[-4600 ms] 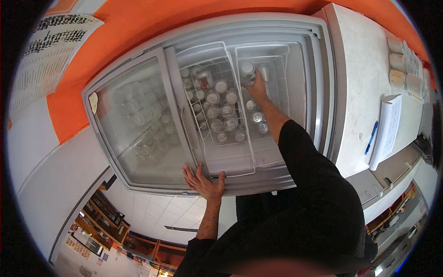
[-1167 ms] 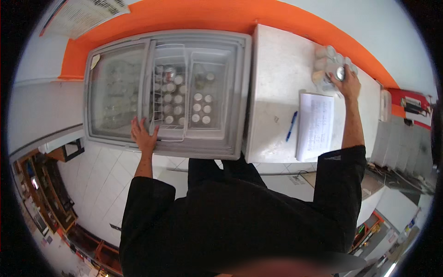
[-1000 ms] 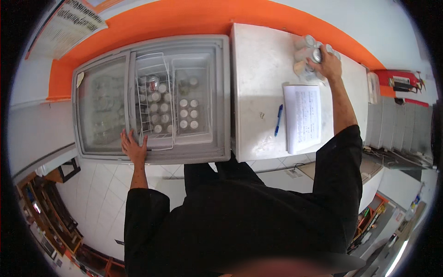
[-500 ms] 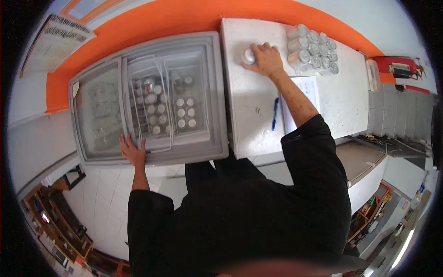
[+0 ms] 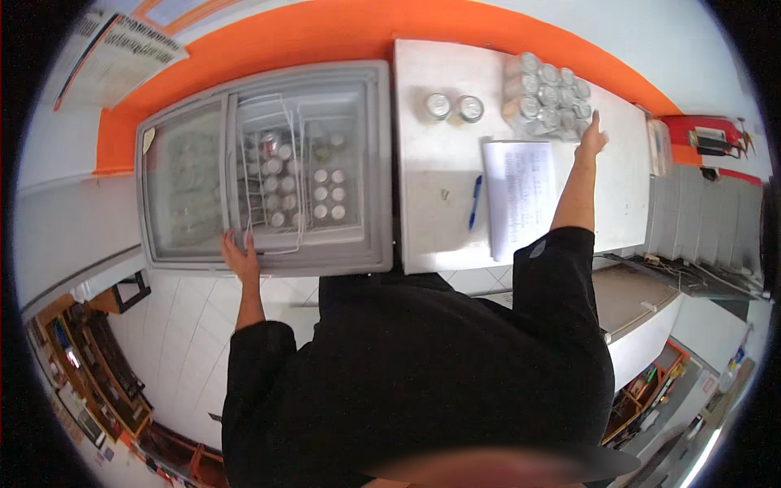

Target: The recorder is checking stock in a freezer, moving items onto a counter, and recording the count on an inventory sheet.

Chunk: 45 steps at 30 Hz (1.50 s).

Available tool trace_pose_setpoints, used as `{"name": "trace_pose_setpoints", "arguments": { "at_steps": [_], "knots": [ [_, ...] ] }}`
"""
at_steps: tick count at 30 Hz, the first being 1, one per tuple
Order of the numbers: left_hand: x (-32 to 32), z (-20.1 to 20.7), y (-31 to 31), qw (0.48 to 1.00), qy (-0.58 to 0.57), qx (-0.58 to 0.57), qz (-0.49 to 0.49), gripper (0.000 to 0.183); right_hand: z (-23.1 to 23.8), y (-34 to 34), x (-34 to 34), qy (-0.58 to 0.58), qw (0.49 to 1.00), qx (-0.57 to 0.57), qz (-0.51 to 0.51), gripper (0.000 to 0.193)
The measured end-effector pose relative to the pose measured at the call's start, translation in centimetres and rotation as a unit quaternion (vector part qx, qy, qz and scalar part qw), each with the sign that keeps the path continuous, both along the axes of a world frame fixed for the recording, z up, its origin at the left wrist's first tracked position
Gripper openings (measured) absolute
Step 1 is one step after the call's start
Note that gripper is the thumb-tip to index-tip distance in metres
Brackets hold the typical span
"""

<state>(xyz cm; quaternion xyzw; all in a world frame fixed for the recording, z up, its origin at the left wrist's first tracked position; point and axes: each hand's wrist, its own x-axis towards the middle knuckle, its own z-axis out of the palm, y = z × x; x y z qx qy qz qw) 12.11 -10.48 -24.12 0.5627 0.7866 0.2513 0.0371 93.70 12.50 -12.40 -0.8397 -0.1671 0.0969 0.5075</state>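
Note:
My left hand (image 5: 242, 259) rests on the front rim of a grey chest freezer (image 5: 342, 264), beside the edge of its sliding glass lid, fingers spread. At the right side of a block of shrink-wrapped drink cans (image 5: 549, 98) is my right hand (image 5: 591, 145). A finger points up along the pack and the hand appears empty; some of its fingers are hard to make out. Two loose cans, a left one (image 5: 438, 106) and a right one (image 5: 469, 109), stand upright side by side on the white tabletop (image 5: 431, 228).
Inside the freezer stand several cans (image 5: 329, 195) near wire dividers (image 5: 297, 171). A written sheet of paper (image 5: 521, 199) and a blue pen (image 5: 475, 203) lie on the tabletop. To the right are a clear plastic container (image 5: 658, 146) and a red fire extinguisher (image 5: 708, 134).
My right hand has left the can at the table's left and moved right to the pack. Two cans now show where it was. My left hand stays at the freezer rim.

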Motion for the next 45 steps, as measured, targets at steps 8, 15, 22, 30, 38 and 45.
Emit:
{"name": "trace_pose_setpoints", "arguments": {
  "at_steps": [8, 15, 22, 30, 38, 45],
  "knots": [
    [5.3, 3.5, -4.1, 0.998, -0.015, -0.017, 0.053, 0.042, -2.9, -2.4, 6.4, 0.446, 0.892, 0.058, 0.052, 0.074],
    [5.8, 4.3, -7.4, 0.996, 0.032, -0.008, 0.088, 0.044, -2.5, -1.7, 6.4, 0.49, 0.864, 0.041, 0.108, 0.077],
    [6.3, 3.5, -5.9, 0.998, 0.02, -0.037, 0.051, 0.045, -1.7, -2.9, 6.3, 0.546, 0.816, 0.066, 0.179, 0.078],
    [5.4, 4.0, -6.8, 0.994, 0.038, -0.048, 0.087, 0.042, 5.4, -0.5, 11.0, 0.41, 0.901, 0.015, 0.141, 0.068],
    [2.7, 2.3, -15.6, 0.973, 0.05, -0.06, 0.219, 0.038, 18.8, -7.8, -2.7, 0.268, 0.919, 0.181, 0.224, 0.076],
    [1.6, 1.8, -17.5, 0.967, 0.048, -0.066, 0.243, 0.034, 15.5, -13.9, -24.7, 0.534, 0.666, 0.309, 0.419, 0.089]
  ]
}}
